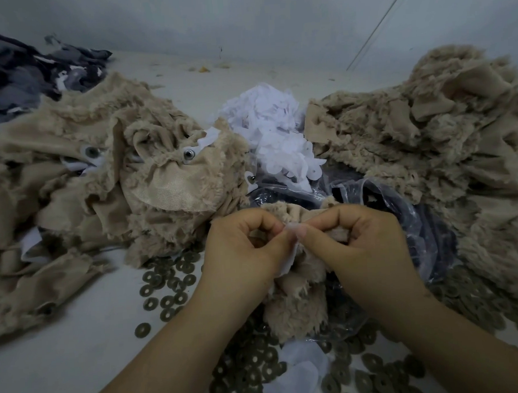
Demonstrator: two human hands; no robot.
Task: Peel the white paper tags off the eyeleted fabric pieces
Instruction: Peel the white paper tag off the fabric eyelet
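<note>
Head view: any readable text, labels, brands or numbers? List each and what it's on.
None readable.
White paper tag pinched by both hands: blank as far as it shows.
Pile of peeled tags: no print visible.
Plastic bag: no marking visible.
Round washers: too small to tell.

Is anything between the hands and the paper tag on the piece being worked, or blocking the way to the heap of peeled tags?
Nothing visible. The left hand and right hand both pinch the white paper tag on the plush fabric piece. Only the clear plastic bag lies between them and the heap of peeled tags.
</note>
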